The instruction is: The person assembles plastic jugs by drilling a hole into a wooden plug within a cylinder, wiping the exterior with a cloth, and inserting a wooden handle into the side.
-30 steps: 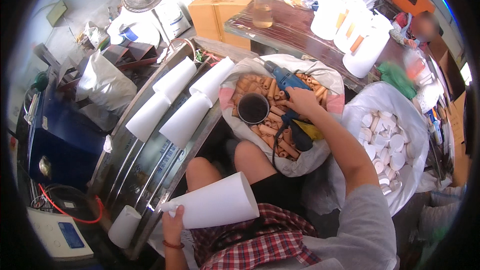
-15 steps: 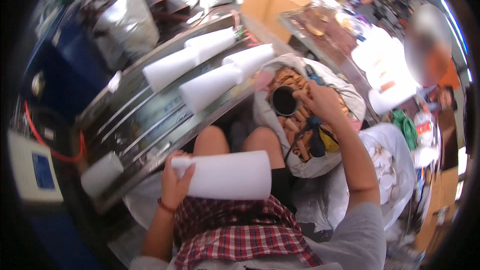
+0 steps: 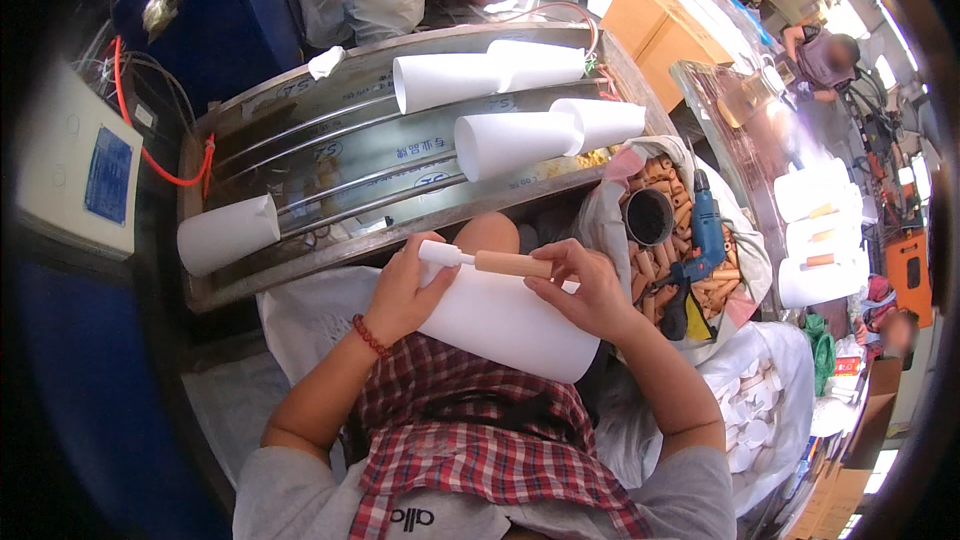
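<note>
At the centre of the frame, the left hand (image 3: 400, 290) closes round the narrow neck of a white cone (image 3: 510, 325), smooth and matt, its body widening toward the lower right; the right hand (image 3: 590, 290) pinches one end of a tan wooden handle (image 3: 510, 263), round and finely grained, its other end pointing at the neck; whether handle and neck touch is hard to tell; the right fingers hide the handle's far end.

Across the upper centre, slim metal rods (image 3: 350, 185) span a worn trough (image 3: 395, 225), with paired white cones (image 3: 520, 145) fitted end to end.

Right of centre, a creased cloth sack (image 3: 603, 225) holds loose handles, a dark-mouthed cup (image 3: 648, 217) and a blue drill (image 3: 708, 230); at lower right, the right arm partly covers a filmy bag (image 3: 790, 350) of pale discs (image 3: 750, 420); at far right, glare washes out a white stack (image 3: 820, 240).
</note>
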Tool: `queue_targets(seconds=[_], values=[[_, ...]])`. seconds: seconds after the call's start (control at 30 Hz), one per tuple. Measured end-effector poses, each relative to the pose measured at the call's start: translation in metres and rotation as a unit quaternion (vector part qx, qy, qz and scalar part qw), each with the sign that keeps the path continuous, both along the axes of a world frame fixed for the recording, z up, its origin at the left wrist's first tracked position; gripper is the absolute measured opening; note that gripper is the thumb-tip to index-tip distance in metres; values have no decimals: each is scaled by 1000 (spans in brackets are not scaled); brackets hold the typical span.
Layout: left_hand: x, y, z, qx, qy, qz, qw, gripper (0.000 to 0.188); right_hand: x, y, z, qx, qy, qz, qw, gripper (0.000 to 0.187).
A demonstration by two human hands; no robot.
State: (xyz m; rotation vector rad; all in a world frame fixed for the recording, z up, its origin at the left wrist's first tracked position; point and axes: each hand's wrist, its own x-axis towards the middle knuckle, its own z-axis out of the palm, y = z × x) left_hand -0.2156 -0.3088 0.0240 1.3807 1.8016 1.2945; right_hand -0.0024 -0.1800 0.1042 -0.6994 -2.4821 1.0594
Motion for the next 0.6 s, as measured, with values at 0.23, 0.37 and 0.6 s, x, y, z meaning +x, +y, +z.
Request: queue_targets(seconds=[0.23, 0.37, 0.6], values=[[3, 4, 6, 9, 9, -23, 1000, 33, 5, -10, -4, 17, -10, -12, 1000, 31], [5, 2, 6, 10, 47, -33, 998, 35, -8, -11, -3, 231, -69, 59, 969, 30], [7, -2, 10, 8, 86, -35, 996, 37, -27, -15, -6, 382, -170, 125, 900, 31]])
